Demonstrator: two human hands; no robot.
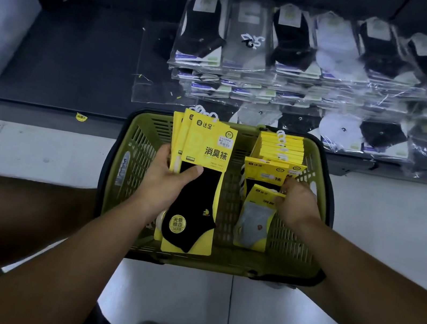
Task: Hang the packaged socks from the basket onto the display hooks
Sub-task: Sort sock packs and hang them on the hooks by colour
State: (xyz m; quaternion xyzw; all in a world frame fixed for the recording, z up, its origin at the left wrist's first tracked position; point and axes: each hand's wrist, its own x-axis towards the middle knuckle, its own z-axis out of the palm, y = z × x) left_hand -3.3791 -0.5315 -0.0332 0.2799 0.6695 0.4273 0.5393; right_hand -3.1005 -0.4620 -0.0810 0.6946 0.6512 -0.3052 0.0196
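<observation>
A green plastic basket [294, 249] stands on the floor between my arms. My left hand [168, 182] grips a fanned bunch of yellow-carded black sock packs [207, 149] above the basket's left side, thumb across the front pack. My right hand [298, 204] reaches into the basket's right side and pinches the top of a pack with a grey sock [256, 222]. Behind it a row of yellow sock packs [279, 151] stands on edge, white hangers up. No display hooks are in view.
A dark low shelf [83, 55] runs across the back, piled on the right with stacks of clear-bagged black, grey and white socks [296, 48]. A translucent white bin [0, 10] stands at far left. Light floor tiles [39, 149] lie around the basket.
</observation>
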